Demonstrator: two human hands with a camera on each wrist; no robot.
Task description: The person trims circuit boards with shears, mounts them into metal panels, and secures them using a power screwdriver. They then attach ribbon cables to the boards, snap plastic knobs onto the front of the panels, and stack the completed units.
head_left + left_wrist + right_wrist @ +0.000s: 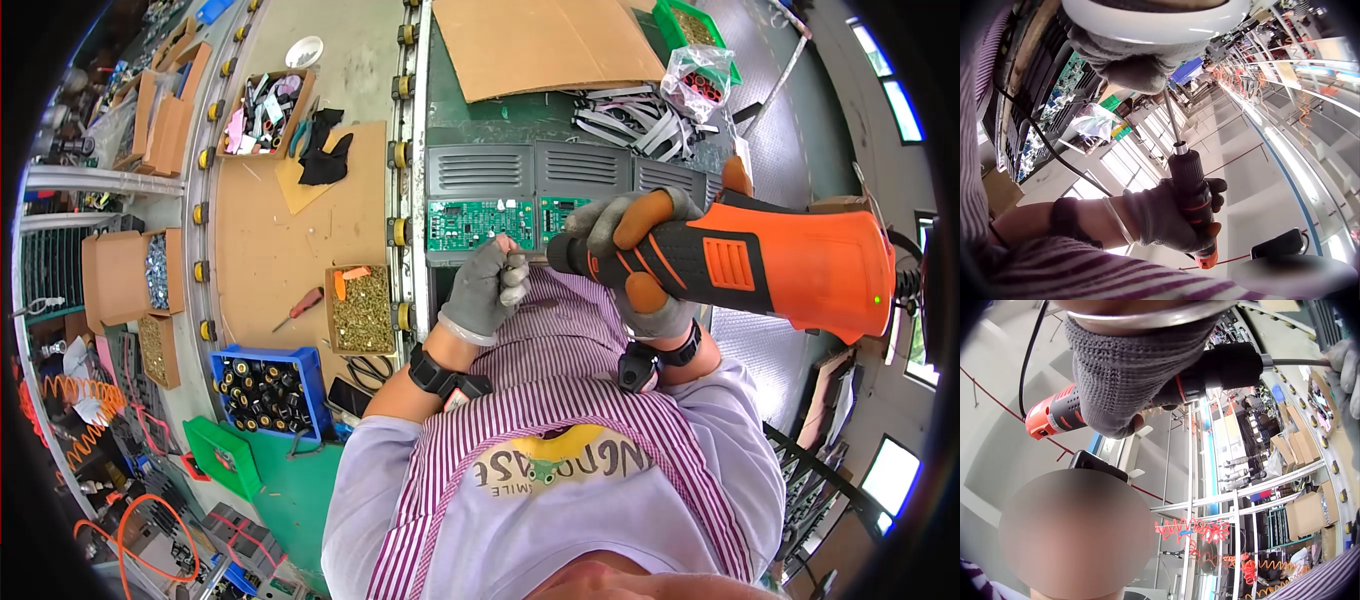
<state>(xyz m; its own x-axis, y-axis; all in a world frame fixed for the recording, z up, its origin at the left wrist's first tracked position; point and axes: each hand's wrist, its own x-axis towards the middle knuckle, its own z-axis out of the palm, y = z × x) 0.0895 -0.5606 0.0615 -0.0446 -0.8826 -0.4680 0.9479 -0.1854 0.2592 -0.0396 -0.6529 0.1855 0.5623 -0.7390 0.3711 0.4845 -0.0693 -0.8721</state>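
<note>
My gloved right hand grips an orange and black electric screwdriver, held up sideways to the right in the head view. Its long metal bit points at my gloved left hand. Curled fingers of the left hand pinch around the tip of the bit, which they hide; bare fingertips poke out of that glove. Just beyond the left hand, green circuit boards lie in black housings with slotted panels.
Cardboard and a heap of straps lie behind the housings. Left, beyond a roller rail, sit a box of small brass-coloured parts, a red-handled screwdriver and a blue bin of black parts.
</note>
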